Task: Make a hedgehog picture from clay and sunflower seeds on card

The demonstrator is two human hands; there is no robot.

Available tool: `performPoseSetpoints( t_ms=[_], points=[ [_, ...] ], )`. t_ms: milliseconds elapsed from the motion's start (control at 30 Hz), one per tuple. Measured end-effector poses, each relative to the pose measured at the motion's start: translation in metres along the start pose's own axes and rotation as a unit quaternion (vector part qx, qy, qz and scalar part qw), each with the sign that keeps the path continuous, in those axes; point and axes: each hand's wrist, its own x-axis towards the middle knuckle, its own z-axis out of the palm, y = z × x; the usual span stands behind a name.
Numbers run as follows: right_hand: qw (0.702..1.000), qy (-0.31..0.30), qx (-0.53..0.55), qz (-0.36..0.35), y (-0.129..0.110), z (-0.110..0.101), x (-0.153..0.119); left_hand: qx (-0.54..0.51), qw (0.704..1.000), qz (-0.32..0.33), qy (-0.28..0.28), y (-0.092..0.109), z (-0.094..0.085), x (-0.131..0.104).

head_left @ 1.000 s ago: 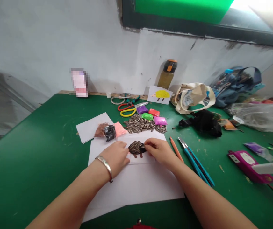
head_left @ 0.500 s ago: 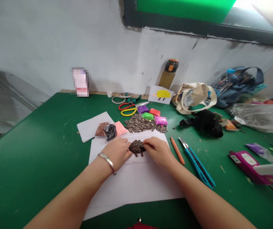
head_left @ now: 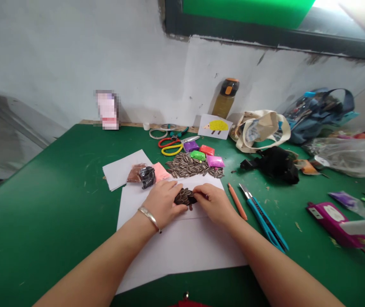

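Observation:
A small hedgehog figure [head_left: 183, 197] of black clay lies on the white paper [head_left: 182, 249]. Overlapping striped sunflower seeds cover its left and middle part, black clay shows at its right, and a brown leg is visible below. My left hand [head_left: 163, 201] holds the figure from the left, fingers along its upper side and thumb below. At its right end, my right hand [head_left: 213, 202] is closed in a pinch on what looks like a sunflower seed, mostly hidden by the fingertips. A pile of sunflower seeds [head_left: 187, 166] lies just behind the paper.
Clay packets [head_left: 148, 175] lie left of the seeds, coloured ones [head_left: 198, 155] on them. Scissors [head_left: 172, 149] are behind. A picture card [head_left: 214, 127] leans by a bottle [head_left: 224, 100]. An orange pen [head_left: 237, 201] and a blue utility knife [head_left: 263, 219] lie right; bags [head_left: 260, 132] stand farther back.
My left hand has shifted right, its fingers and thumb now covering more of the figure's left side. The figure has moved slightly right. My right hand keeps its pinch at the right end.

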Motion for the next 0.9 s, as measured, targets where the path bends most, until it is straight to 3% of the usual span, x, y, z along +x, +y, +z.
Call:
performPoseSetpoints(
  t_ms=[333,900],
  points=[
    [1.000,0.001,0.000,0.006,0.001,0.002,0.001,-0.030,0.998,-0.046,0.035,0.006,0.016,0.003],
    [0.997,-0.030,-0.068,-0.016,-0.001,0.004,0.003,-0.027,0.996,-0.053,0.066,0.009,0.020,0.003]
  ],
)
